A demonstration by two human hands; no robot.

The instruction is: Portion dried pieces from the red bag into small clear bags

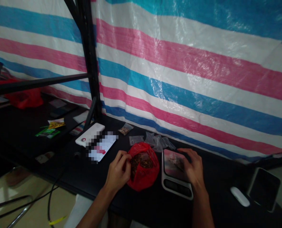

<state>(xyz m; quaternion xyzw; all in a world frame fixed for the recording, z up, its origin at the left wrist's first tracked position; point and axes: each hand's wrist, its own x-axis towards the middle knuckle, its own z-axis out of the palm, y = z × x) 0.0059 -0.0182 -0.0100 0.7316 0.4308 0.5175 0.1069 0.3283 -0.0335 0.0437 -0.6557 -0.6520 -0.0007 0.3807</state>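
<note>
A red plastic bag (pixel 144 177) lies open on the black table (pixel 217 177), with dark brown bits inside. My left hand (pixel 119 171) rests at the bag's left rim, fingers curled in a pinch at the opening. My right hand (pixel 191 167) lies on the small scale (pixel 176 182), fingers bent over its shiny platform and something small that I cannot make out. Several small clear pouches (pixel 155 141) lie just behind the bag, and one filled pouch (pixel 125 129) sits further left.
A striped pink, blue and white tarp (pixel 190 69) hangs behind the table. A black metal post (pixel 88 60) stands at left. A white device (pixel 90 134) and a blurred card lie left of the bag. A white mouse (pixel 240 196) and dark tablet (pixel 264 188) sit right.
</note>
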